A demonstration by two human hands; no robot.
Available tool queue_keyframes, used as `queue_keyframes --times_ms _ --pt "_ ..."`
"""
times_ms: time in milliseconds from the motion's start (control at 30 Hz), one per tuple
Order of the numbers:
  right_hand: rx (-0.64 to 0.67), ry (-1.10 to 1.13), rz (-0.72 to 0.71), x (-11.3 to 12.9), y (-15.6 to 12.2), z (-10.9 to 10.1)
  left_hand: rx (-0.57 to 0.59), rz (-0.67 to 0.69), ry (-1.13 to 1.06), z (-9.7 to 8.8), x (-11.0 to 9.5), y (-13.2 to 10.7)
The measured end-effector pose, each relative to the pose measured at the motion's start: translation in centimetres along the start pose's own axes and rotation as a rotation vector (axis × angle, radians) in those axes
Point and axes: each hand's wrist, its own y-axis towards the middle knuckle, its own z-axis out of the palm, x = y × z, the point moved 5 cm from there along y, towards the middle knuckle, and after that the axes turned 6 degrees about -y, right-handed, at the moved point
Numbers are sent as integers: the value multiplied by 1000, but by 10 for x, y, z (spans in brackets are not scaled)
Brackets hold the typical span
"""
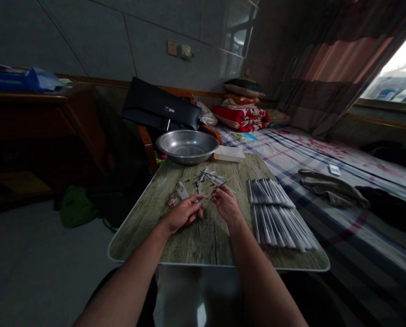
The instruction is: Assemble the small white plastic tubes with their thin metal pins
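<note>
Over the middle of the small wood-patterned table (pixel 223 247), my left hand (pixel 185 213) pinches a small, pale, see-through piece, too small to name. Close beside it, my right hand (pixel 226 204) has closed fingers around a thin dark stick (pixel 222 184) with a lighter tip. The two hands are apart. Just beyond them lies a loose pile of dark thin sticks and clear plastic pieces (pixel 208 176). Clear strips (pixel 182 190) rest by my left hand, next to a small red-and-white item (pixel 172 200). Two rows of dark sticks in clear sleeves (pixel 281 226) lie at the right.
A wide metal basin (pixel 188 145) and a shallow white tray (pixel 229 154) stand at the table's far end. Behind them a black monitor (pixel 162 106) leans on a chair. A bed with a checked sheet (pixel 278 152) borders the right side; a wooden desk (pixel 35 109) stands left.
</note>
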Motion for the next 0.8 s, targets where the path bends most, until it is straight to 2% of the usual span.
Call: queue_keyframes --times_ms 267,433,600,800 --pt "72 -89 -39 0 -3 6 -47 0 -13 -1 0 0" --pt "113 -169 -60 -3 -2 9 -36 11 9 -2 3 3" --pt "187 -272 5 -9 -6 14 -41 10 4 -1 2 2" --pt "208 -154 57 -3 -12 18 -8 60 -138 3 -13 -6"
